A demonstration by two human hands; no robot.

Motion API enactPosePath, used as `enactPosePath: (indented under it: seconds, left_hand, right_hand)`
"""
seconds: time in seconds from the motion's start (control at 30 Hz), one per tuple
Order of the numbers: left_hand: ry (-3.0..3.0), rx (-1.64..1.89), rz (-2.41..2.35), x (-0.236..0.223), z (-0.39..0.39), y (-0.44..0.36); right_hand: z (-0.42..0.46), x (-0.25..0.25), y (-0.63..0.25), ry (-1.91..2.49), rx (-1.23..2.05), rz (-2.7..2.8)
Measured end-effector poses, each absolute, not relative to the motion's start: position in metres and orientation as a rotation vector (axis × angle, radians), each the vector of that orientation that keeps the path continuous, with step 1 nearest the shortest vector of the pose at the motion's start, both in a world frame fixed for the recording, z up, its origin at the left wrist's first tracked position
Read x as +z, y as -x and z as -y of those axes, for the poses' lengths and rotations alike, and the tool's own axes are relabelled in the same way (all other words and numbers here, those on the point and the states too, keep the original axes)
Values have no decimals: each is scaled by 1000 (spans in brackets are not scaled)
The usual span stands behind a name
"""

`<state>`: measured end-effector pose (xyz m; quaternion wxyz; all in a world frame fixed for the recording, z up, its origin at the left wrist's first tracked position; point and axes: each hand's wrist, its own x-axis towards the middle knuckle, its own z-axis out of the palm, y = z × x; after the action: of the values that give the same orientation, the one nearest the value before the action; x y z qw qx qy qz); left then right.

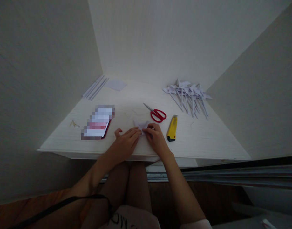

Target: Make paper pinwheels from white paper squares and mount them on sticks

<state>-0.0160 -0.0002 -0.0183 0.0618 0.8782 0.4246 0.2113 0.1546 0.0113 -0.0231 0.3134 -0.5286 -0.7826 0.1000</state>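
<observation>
Between my two hands, close to the front edge of the white tabletop, is a small folded piece of white paper (139,123) with raised points. My left hand (127,140) holds its left side down, with the fingertips on the paper and the thumb side partly hidden. On the right side, my right hand (156,136) pinches the paper between thumb and fingers. Red-handled scissors (157,115) lie just beyond my right hand, blades pointing back left. A yellow box cutter (172,128) rests to its right.
A phone (98,122) lies at the left, near thin scraps (74,123). Rolled paper sticks (95,88) and a flat paper sheet (115,84) are at the back left. Several paper pinwheels on sticks (187,90) are piled at the back right. Walls enclose three sides.
</observation>
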Motion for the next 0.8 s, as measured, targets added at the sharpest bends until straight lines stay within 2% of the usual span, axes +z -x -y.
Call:
enactPosePath:
  seconds: [0.8]
  left_hand:
    - [-2781,581,-1277,-18,3,14]
  right_hand:
    - [-13,-25,-157,1331,353,2017]
